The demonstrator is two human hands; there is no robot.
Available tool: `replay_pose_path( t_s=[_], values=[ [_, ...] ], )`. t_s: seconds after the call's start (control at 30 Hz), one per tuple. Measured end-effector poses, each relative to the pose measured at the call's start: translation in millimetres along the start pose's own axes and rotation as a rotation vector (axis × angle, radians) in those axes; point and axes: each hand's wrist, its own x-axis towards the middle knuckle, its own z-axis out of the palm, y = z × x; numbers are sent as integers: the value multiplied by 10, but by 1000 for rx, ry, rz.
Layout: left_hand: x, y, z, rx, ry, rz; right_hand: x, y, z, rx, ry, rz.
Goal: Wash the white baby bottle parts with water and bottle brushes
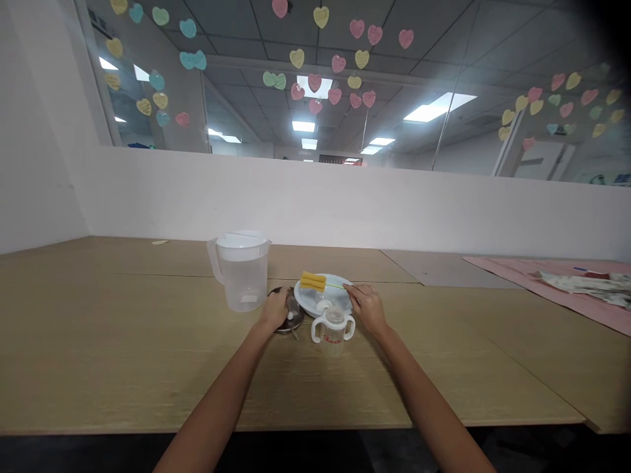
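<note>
Right hand gripping the thin pale-green handle of a yellow sponge brush; the brush lies crosswise, its ribbed yellow head over the far left part of a white plate; whether the head rests on the plate or is held just above it, cannot tell.

Left hand at a dark, shiny round dish, just left of the plate; the hand covers much of the dish's left side, fingers bent; firm grip or mere contact, cannot tell. Dish contents: a small whitish piece visible near the fingers; a thin pale piece at the near edge; neither identified.

Plate contents: a clear and white piece towards the near side, partly behind the cup; details too small to read.

Training cup: clear body, two white side handles, red print on the front; upright on the bench, just in front of the plate, between the two forearms; top uncovered; contents, if any, cannot tell.

Pitcher: translucent, upright, left of the dish; lid on, handle to the left; a white rectangular patch low on the body; fill level cannot be made out.

Far right: pink cloth bearing a crumpled white cloth.
</note>
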Motion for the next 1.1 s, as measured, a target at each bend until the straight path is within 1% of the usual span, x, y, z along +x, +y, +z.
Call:
replay_pose_path(
  t_s=[0.2, 0.4, 0.47, 0.63, 0.77, 1.0, 1.1],
  values=[
    [-20, -37, 1, 181, 13, 32, 14, -13, -16, -10, 9, 15],
    [35, 78, -65, 276, 71, 58, 12, -7, -22, -19, 20, 30],
    [28, 112, -86, 303, 52, 55, 12, -9, -26, -26, 19, 28],
    [-50, 119, -82, 382, -47, 29, 18, -19, -35, -36, 22, 31],
    [-87, 140, -90, 433, -65, 26, 18, -12, -32, -34, 22, 37],
    [-39, 236, -228, 471, -2, 16, 19, -11, -39, -31, 24, 51],
    [-21, 263, -254, 477, 36, 25, 16, -8, -40, -38, 30, 61]
  ],
)
